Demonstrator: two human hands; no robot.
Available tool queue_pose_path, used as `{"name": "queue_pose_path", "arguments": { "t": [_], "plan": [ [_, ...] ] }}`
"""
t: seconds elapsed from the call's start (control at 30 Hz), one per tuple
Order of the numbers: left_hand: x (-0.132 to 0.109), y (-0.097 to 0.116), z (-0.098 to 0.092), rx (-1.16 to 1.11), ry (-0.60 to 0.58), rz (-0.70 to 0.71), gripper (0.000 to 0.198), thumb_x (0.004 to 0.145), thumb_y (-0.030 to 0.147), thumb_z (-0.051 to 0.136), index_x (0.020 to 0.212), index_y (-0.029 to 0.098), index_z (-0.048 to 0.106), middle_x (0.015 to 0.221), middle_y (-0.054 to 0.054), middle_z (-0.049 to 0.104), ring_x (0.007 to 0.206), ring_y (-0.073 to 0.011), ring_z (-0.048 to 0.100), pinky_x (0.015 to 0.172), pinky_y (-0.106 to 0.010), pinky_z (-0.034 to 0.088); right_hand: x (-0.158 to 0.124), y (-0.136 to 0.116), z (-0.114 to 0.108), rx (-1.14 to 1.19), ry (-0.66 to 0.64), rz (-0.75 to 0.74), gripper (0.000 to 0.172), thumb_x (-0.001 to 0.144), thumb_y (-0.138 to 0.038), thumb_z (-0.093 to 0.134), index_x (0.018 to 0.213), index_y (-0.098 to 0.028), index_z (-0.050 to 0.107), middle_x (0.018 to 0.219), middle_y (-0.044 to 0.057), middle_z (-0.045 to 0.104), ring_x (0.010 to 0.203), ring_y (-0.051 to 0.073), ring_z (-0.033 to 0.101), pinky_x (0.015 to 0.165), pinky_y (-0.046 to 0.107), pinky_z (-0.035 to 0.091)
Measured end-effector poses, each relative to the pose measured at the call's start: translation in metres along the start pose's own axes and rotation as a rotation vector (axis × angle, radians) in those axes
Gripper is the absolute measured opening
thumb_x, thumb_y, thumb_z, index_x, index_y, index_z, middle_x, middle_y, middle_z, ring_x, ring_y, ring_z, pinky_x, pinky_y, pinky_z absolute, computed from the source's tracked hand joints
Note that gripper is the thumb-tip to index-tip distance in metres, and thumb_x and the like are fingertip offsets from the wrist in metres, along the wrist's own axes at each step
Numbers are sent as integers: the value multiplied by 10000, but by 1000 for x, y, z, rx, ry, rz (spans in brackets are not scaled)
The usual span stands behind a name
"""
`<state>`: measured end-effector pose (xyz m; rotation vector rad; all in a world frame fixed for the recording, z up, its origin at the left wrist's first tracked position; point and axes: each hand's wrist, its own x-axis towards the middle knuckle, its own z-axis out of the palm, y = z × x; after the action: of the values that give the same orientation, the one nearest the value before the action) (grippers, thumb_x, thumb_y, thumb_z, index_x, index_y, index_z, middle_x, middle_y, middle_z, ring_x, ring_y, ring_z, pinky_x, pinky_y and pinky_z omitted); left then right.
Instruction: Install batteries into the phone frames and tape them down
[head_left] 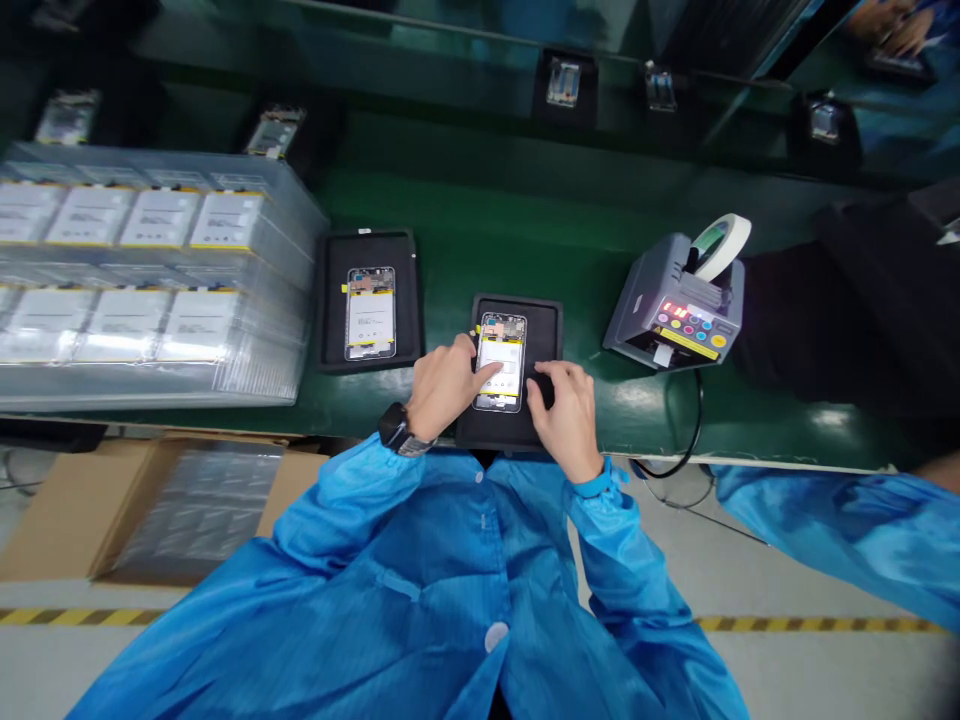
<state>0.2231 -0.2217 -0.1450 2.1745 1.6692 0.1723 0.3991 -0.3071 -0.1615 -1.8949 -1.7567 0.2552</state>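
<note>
Head view, steeply down-forward onto green bench [487, 225], near; edges blurred, likely wide-angle.

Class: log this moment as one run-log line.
left hand: touching phone | phone: lying in black tray | right hand: on black tray beside phone | nearby: second tray, tape dispenser

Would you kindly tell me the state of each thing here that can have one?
Open-backed silver phone: flat in near black foam tray, white battery fitted, left hand pressing it.
Right hand: fingers curled on that tray.
Second open-backed phone: flat in far black tray, untouched.
Grey tape dispenser: powered, red display lit.
Brown cardboard box: open.
</note>
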Motion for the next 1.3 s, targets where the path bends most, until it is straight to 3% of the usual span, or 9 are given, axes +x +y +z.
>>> {"name": "queue_pose_path", "arguments": {
  "t": [0.1,0.23,0.37,0.47,0.6,0.77,0.97,1.1,1.3],
  "plan": [
    [-9,-6,-1,-246,-115,-37,465,945,490,595,1247,137,622,721,-64,710,741,-260,686,644,-290,414,-15,-6,17,29,22,-71,376,1000,-293,520,1337,-130,560,1326,187,631,1361,327,466,1125,526,322],
    [-18,-9,-2,-805,-352,-116,640,927,432,594,1426,51,468,547,20,607,512,-157,550,540,-235,373,-32,-11,33,25,-6,-94,532,1013,-331,532,1490,-131,407,1477,199,530,1463,324,369,1194,588,176],
    [-16,-7,-10,-1221,-390,-265,476,848,399,670,1190,79,585,575,14,585,379,-58,315,420,-208,171,-36,-9,40,56,21,-84,529,1012,-322,546,1492,-150,402,1454,199,553,1427,304,437,1198,584,166],
    [-9,-7,-15,-1414,-442,-307,348,776,391,733,952,118,608,589,18,548,365,-32,276,401,-208,124,-34,-5,42,94,66,-65,528,995,-338,589,1466,-156,436,1434,199,571,1400,301,475,1194,569,193],
    [7,-10,-6,-1322,-423,-310,362,711,374,810,890,142,596,520,81,426,377,-38,287,409,-192,149,-34,-2,46,178,117,-17,565,960,-368,655,1450,-175,451,1421,187,585,1352,296,529,1189,550,228],
    [25,-8,17,-1050,-228,-48,406,645,396,863,766,149,565,686,-5,623,616,-126,579,551,-207,408,-34,1,43,346,97,54,567,908,-379,724,1397,-201,502,1391,156,615,1318,293,561,1200,557,228],
    [0,4,12,-1262,-333,76,409,762,449,810,886,154,556,847,-46,716,774,-184,684,723,-279,533,-14,-2,9,683,290,317,659,876,-433,734,1432,-199,470,1317,141,654,1194,271,627,1076,482,448],
    [-22,15,2,-1376,-365,120,386,796,423,811,949,151,583,950,-68,739,837,-185,697,770,-281,555,-7,-12,-17,1028,131,351,363,899,-462,702,1140,-197,648,922,58,746,810,215,703,800,375,575],
    [-19,29,-7,-1434,-302,82,438,764,428,820,1043,111,708,1001,-109,756,831,-212,706,727,-272,551,-18,-39,-28,1021,148,310,248,917,-419,700,1041,-205,675,898,43,738,813,195,688,784,326,567]
  ]
}}
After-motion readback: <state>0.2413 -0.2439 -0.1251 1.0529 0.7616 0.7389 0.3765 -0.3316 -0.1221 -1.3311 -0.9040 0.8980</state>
